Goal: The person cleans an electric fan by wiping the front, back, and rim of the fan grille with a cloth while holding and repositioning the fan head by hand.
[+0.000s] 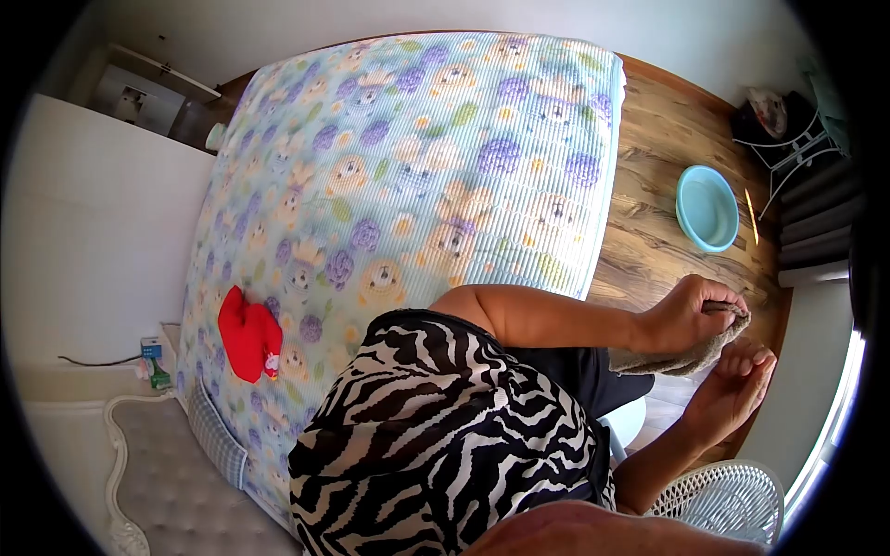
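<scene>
My left hand is closed in a fist around a grey-brown cloth, which looks thick and textured. The cloth hangs from the fist and slopes down over my dark trousers. Just below it, close to the cloth's edge, is my right hand, its fingers curled inward. Whatever those fingers hold, if anything, is hidden or too small to make out.
A bed with a floral, bear-patterned cover fills the middle, with a red heart-shaped thing on it. On the wooden floor stands a light blue basin. A white woven chair is close by, near the window.
</scene>
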`<state>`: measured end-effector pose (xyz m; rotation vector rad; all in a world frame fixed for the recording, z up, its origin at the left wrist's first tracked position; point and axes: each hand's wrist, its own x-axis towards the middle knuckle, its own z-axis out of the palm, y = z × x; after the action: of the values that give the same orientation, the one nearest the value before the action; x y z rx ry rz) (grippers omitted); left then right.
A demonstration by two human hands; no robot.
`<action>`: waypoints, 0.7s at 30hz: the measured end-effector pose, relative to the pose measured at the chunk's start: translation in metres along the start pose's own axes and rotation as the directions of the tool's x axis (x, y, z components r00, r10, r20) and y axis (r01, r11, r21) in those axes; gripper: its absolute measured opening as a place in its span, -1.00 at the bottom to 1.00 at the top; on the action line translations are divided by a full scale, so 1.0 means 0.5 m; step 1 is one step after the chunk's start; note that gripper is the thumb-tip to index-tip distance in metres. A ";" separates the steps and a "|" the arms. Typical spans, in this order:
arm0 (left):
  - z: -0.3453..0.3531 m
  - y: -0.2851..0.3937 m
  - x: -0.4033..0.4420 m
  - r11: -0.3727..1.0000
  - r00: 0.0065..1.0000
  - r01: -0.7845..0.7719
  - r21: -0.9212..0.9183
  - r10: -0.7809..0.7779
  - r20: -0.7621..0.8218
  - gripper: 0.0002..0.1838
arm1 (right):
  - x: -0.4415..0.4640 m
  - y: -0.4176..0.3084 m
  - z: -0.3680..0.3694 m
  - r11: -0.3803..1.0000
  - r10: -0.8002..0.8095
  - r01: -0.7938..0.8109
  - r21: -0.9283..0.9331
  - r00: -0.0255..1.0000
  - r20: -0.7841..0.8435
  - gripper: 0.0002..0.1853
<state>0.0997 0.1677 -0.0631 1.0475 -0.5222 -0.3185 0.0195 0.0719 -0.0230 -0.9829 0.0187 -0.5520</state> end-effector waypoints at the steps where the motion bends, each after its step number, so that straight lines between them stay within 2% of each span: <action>1: -0.002 -0.001 0.002 1.000 1.000 -0.007 0.015 0.007 -0.003 -0.74 | 0.001 0.000 -0.025 0.999 0.028 -0.026 0.046 0.999 -0.043 -0.81; 7: -0.012 -0.005 0.011 0.999 0.999 0.017 0.045 -0.016 -0.027 -0.76 | 0.016 0.015 -0.064 0.989 -0.045 0.018 -0.145 0.982 -0.182 -0.84; 13: -0.010 -0.017 0.018 0.999 0.999 -0.004 0.040 0.005 -0.039 -0.76 | 0.020 0.022 -0.093 0.983 -0.052 0.034 -0.179 0.994 -0.096 -0.83; 16: -0.011 -0.013 0.017 0.999 0.999 0.035 0.033 -0.034 -0.026 -0.76 | 0.020 0.017 -0.085 0.996 0.028 -0.042 -0.082 0.987 -0.159 -0.79; 21: -0.003 -0.031 0.016 1.000 0.998 0.031 0.004 -0.031 -0.049 -0.77 | 0.020 0.016 -0.112 0.998 0.064 -0.062 0.013 0.988 -0.144 -0.75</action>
<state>0.1074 0.1576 -0.0754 1.0660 -0.4633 -0.3185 0.0172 0.0270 -0.0584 -0.9299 0.1756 -0.5635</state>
